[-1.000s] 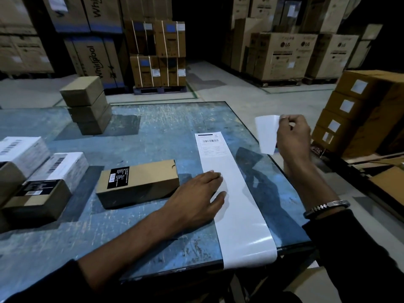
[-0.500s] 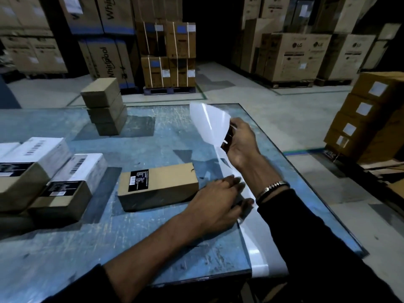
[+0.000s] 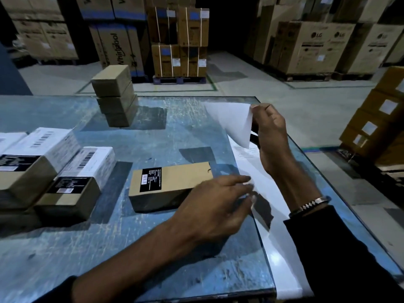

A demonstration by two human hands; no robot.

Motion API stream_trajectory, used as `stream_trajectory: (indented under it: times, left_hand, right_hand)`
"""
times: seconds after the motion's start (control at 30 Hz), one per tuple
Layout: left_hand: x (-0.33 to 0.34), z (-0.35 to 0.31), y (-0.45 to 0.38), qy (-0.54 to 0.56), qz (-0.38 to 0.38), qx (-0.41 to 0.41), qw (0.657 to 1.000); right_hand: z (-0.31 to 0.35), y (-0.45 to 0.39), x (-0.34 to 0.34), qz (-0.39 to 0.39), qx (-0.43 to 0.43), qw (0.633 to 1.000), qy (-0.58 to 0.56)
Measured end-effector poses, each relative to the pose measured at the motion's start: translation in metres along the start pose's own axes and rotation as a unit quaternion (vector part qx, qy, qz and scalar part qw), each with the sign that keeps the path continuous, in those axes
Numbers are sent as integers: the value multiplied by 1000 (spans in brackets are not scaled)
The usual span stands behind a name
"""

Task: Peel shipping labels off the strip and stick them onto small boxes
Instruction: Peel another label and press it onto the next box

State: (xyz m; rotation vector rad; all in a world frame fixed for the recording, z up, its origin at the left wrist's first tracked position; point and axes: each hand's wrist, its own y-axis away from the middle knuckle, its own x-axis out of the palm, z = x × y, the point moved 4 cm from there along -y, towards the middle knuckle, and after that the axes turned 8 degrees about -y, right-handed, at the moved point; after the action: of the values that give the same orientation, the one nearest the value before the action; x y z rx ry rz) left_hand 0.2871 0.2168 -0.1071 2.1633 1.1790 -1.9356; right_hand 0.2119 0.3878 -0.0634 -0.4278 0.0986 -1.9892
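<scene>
A white label strip lies along the right side of the blue table and hangs over its front edge. My right hand pinches a peeled white label by its corner above the strip's far end. My left hand hovers with straight fingers beside the strip, its fingertips at the strip's left edge. A small brown box with a black sticker lies just left of that hand.
Two boxes with white barcode labels sit at the left. A stack of plain brown boxes stands at the back of the table. Labelled cartons are piled on the right, and big cartons line the warehouse floor behind.
My right hand carried the peeled label from off the table's right side back over the strip's far end. My left hand lifted off the strip and shifted slightly left.
</scene>
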Motion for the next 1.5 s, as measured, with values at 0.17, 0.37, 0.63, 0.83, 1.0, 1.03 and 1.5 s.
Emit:
stream_trajectory:
  times: [0.17,0.37,0.63,0.83,1.0,1.03,1.5]
  left_hand:
    - [-54,29,3,96,-157,-55,981]
    - [-63,119,-5,357,-144,-326,863]
    - [-70,142,7,407,-122,-414,805]
    - [-70,139,7,407,-124,-409,808]
    - [-70,142,7,455,-133,-403,783]
    - [-70,143,7,456,-139,-403,781]
    - [-83,121,5,431,-96,-291,849]
  right_hand:
    - [-2,3,10,24,-21,997,64]
    - [-7,16,27,79,-84,984,133]
    - [10,43,47,148,-231,951,140]
    - [6,62,56,222,-233,929,181]
    - [10,71,58,286,-250,909,170]
    - [11,72,58,289,-253,910,158]
    - [6,50,48,173,-88,979,55]
